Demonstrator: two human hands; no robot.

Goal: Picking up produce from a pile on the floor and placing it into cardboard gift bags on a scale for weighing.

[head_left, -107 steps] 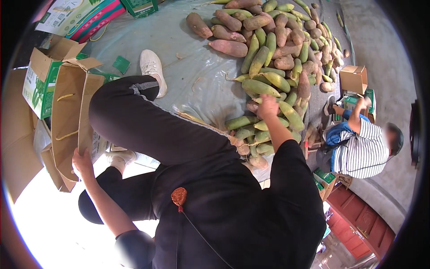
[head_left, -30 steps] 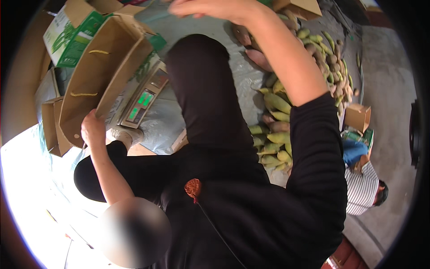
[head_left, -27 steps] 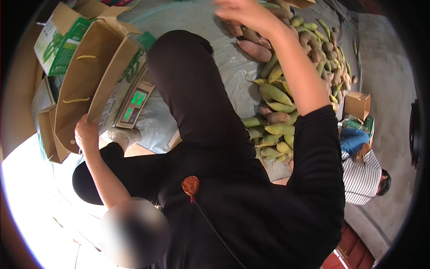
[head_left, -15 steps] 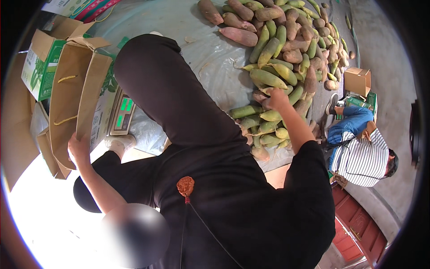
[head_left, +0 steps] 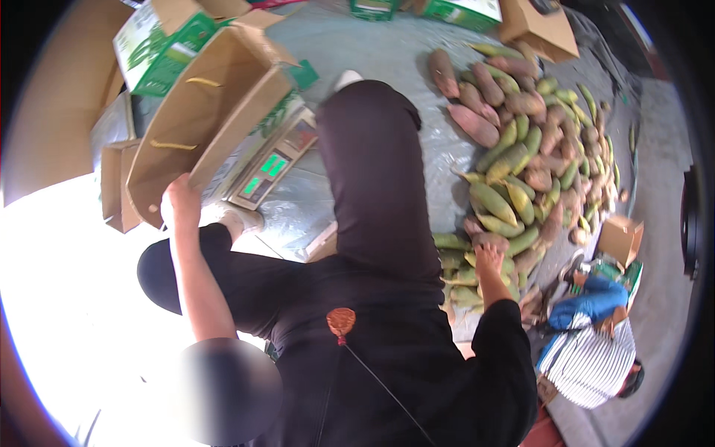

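My left hand [head_left: 181,200] is closed on the near rim of an open cardboard carton [head_left: 238,71], tall and tilted, with yellow cord handles inside. Beside the carton, partly behind it, a digital scale [head_left: 272,164] shows lit green digits. On my right, a large pile mixes green radishes [head_left: 493,203] with pinkish-brown root vegetables [head_left: 473,125]. At the near edge of that pile, the fingers of my right hand [head_left: 488,261] are curled onto a reddish-brown root vegetable [head_left: 491,241]. Its underside and my thumb are hidden.
Plastic sheeting [head_left: 387,52] covers the floor beyond my knee. More green-and-white cartons [head_left: 160,48] stand at the far left and far edge. An open brown box [head_left: 538,30] sits behind the pile. At the right, a person in a striped shirt [head_left: 592,361] sits near a small box [head_left: 620,237].
The view has swung, so the carton and pile appear shifted right. My right hand has moved from lighter green radishes onto the reddish-brown root. My left hand still holds the carton rim.
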